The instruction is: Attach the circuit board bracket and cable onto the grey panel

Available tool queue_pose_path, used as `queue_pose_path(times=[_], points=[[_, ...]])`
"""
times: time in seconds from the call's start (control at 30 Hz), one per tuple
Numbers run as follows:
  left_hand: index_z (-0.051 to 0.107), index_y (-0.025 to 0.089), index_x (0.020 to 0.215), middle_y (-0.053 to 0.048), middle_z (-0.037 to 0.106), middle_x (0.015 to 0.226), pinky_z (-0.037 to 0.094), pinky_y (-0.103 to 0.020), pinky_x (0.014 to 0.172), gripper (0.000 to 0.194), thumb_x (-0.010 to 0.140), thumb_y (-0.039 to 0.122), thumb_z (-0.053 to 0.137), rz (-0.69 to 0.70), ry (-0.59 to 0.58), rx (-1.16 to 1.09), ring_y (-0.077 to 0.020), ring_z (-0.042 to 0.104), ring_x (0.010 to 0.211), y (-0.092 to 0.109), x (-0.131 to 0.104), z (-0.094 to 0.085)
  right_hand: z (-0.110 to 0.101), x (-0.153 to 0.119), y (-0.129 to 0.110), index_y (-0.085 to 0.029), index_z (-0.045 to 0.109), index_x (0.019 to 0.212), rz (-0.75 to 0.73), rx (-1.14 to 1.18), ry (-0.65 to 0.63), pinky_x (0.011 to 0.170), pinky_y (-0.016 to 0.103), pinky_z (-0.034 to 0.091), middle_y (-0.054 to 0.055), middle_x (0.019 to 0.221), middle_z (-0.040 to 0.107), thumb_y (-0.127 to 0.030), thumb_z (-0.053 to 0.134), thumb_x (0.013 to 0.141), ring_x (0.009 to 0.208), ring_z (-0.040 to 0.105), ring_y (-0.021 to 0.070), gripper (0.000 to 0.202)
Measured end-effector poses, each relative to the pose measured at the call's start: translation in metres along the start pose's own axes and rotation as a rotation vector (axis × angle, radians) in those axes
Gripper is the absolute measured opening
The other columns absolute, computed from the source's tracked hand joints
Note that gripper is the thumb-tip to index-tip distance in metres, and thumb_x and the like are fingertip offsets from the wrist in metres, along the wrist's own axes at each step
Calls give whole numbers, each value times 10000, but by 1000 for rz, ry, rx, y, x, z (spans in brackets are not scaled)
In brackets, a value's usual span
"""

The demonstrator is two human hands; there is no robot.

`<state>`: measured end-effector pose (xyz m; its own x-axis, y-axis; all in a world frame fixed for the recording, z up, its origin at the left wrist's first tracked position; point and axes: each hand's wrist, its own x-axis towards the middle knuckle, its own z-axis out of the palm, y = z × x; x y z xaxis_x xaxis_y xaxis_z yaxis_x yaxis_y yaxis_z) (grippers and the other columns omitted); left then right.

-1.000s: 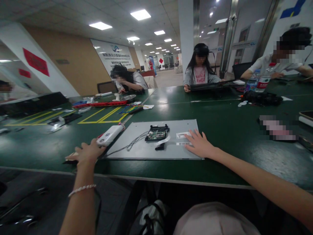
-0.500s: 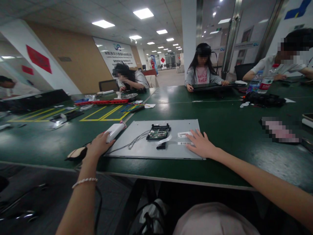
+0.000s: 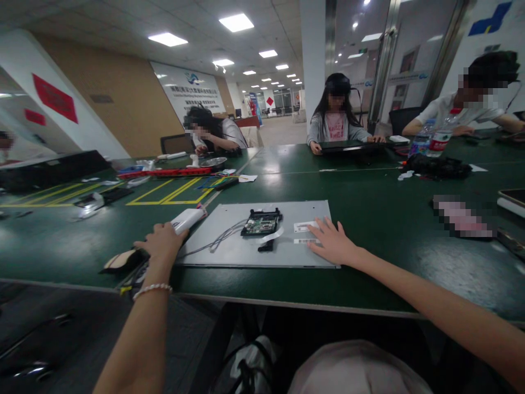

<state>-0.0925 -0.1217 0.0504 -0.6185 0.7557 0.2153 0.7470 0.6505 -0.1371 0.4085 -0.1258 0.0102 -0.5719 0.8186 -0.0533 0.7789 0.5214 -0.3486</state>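
A flat grey metal panel (image 3: 229, 254) lies on the green table in front of me. On it sit a green circuit board in a black frame (image 3: 261, 223), grey cables (image 3: 223, 239), a white ribbon strip (image 3: 273, 236) and a small black part (image 3: 266, 246). My right hand (image 3: 334, 241) rests with spread fingers on the panel's right side, by two white labels. Left of the panel, my left hand (image 3: 162, 243) has its fingers apart, beside a white box-like object (image 3: 188, 220). A beige and black item (image 3: 123, 261) lies just left of that hand.
People sit across the green table (image 3: 381, 273); one holds a dark flat panel (image 3: 353, 148). Bottles (image 3: 441, 138), a black bundle (image 3: 437, 166) and a blurred pink object (image 3: 463, 216) are at the right. Red strips (image 3: 164, 173) and loose parts lie at the back left.
My left hand has shifted slightly off the white object toward the left, its fingers spreading wider. My right hand stays on the panel. The whole view has moved a little.
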Motion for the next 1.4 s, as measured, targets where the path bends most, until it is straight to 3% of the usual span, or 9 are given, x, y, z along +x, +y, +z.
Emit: queue_pose_path(times=[0.13, 0.27, 0.4, 0.47, 0.57, 0.7, 0.8, 1.1, 1.4], points=[[450, 52, 1312, -220, 448, 1371, 293, -605, 967, 701, 870, 594, 491, -122, 37, -16, -426, 427, 1204, 13, 13, 6, -2, 1, -2, -215, 207, 1545, -1, 4, 3, 1136, 603, 50, 114, 1625, 71, -662, 204, 936, 1466, 3, 375, 756], [467, 69, 1323, -258, 446, 1366, 316, -631, 962, 821, 825, 721, 438, -154, 67, -88, -466, 361, 1266, 32, 14, -8, -3, 0, -3, -219, 196, 1548, -6, 19, -9, 1137, 599, 48, 101, 1628, 65, -662, 196, 938, 1467, -4, 371, 754], [525, 66, 1279, -256, 468, 1354, 341, -608, 975, 644, 914, 584, 410, 115, 125, -145, -427, 394, 1262, 71, -2, -36, 0, 1, -2, -230, 195, 1547, -6, 24, -1, 1135, 601, 41, 97, 1628, 70, -668, 194, 937, 1467, -2, 370, 752], [545, 59, 1273, -240, 526, 1306, 391, -506, 968, 512, 964, 437, 388, 380, 72, -174, -358, 484, 1190, 99, -13, -48, 2, 2, -1, -231, 196, 1546, -9, 23, 12, 1135, 602, 43, 100, 1627, 75, -667, 194, 937, 1467, 4, 370, 749], [570, 131, 1279, -144, 588, 1277, 411, -337, 969, 395, 958, 303, 415, 588, 69, -178, -236, 532, 1145, 146, -30, -58, 4, 3, 1, -229, 209, 1543, -14, 17, 27, 1132, 609, 45, 107, 1625, 89, -663, 197, 939, 1467, 4, 372, 743], [672, 140, 1121, -144, 658, 1156, 464, -327, 892, 323, 896, 211, 452, 659, 61, -108, -247, 600, 1067, 202, -48, -55, 3, 3, 2, -238, 217, 1540, -12, 15, 23, 1130, 615, 49, 109, 1625, 82, -664, 209, 937, 1467, 9, 371, 738], [696, 152, 1090, -157, 675, 1129, 486, -340, 863, 316, 849, 230, 506, 621, 7, -67, -278, 619, 1066, 225, -50, -47, 3, 4, 2, -239, 229, 1537, -9, 15, 28, 1128, 621, 54, 117, 1622, 100, -663, 213, 936, 1466, 19, 373, 735], [683, 192, 1102, -122, 686, 1137, 495, -313, 837, 332, 860, 256, 466, 522, 69, -131, -255, 622, 1076, 217, -48, -26, 2, 4, 2, -227, 227, 1539, -15, 19, 23, 1128, 622, 47, 120, 1622, 95, -650, 206, 941, 1465, 16, 377, 732], [739, 176, 982, -140, 717, 1033, 498, -297, 835, 291, 841, 253, 496, 508, 41, -127, -253, 650, 1009, 218, -50, -31, 3, 4, 4, -234, 195, 1546, -21, 31, 9, 1133, 610, 33, 110, 1628, 53, -661, 194, 940, 1466, -14, 370, 741]])
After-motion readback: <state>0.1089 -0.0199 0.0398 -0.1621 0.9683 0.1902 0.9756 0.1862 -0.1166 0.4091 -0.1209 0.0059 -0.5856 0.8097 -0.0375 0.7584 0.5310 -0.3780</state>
